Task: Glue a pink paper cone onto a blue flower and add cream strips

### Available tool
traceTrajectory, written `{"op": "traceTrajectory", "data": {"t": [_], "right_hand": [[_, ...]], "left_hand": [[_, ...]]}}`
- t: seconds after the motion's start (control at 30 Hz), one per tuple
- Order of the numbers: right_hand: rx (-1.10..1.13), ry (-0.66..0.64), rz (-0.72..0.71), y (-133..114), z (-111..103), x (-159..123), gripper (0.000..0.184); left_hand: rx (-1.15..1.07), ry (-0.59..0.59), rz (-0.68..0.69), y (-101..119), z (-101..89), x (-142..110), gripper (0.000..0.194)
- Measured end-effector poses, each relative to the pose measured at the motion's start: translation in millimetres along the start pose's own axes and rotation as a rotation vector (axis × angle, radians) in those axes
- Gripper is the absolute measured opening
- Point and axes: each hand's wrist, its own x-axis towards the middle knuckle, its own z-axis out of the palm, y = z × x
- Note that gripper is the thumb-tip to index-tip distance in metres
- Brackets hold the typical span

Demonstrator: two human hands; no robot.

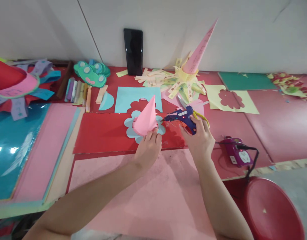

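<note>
A pink paper cone (147,118) stands on a light blue flower-shaped paper (129,128), which lies on a red board. My left hand (149,145) is closed at the cone's lower right edge, its fingertips pressed against the rim. Just right of the cone, my right hand (200,138) grips a dark blue glue gun (179,115) by its handle. The gun's nozzle points left, close to the flower's right petals, and a small red light glows on its body. Thin glue strands show under the nozzle. Yellow-handled scissors (202,117) lie behind the right hand.
A finished-looking pink cone hat (199,51) stands behind, among paper strips. A black phone (133,51) leans on the wall. Markers (74,90) and stacked coloured paper (55,140) lie left. A purple power box (237,151) and a red stool (272,208) are at right.
</note>
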Motion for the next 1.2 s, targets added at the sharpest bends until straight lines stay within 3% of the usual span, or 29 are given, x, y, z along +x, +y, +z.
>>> {"op": "traceTrajectory", "data": {"t": [0.1, 0.17, 0.3, 0.4, 0.53, 0.63, 0.8, 1.2], "right_hand": [[0.075, 0.022, 0.061, 4, 5, 8, 0.039], [0.14, 0.025, 0.116, 9, 10, 15, 0.043], [0.211, -0.024, 0.288, 20, 18, 24, 0.053], [0.215, -0.093, 0.393, 30, 24, 25, 0.049], [0.241, -0.124, 0.442, 42, 31, 23, 0.038], [0.269, -0.088, 0.509, 47, 34, 23, 0.035], [0.29, -0.06, 0.571, 49, 35, 25, 0.035], [0.302, -0.052, 0.546, 48, 37, 23, 0.035]], "left_hand": [[0.02, 0.007, 0.005, 1, 2.1, -1, 0.023], [0.041, 0.083, 0.006, 2, 4.1, -3, 0.022], [0.03, 0.435, 0.124, 1, -2.6, -6, 0.014], [-0.042, 0.652, 0.232, -11, -27.1, -2, 0.009], [-0.205, 0.829, 0.032, -44, -71.7, 18, 0.008], [-0.338, 0.751, -0.124, -64, -90.7, 37, 0.021], [-0.457, 0.557, -0.132, -71, -88.4, 47, 0.02], [-0.479, 0.6, -0.196, -76, -95.2, 42, 0.016]]}}
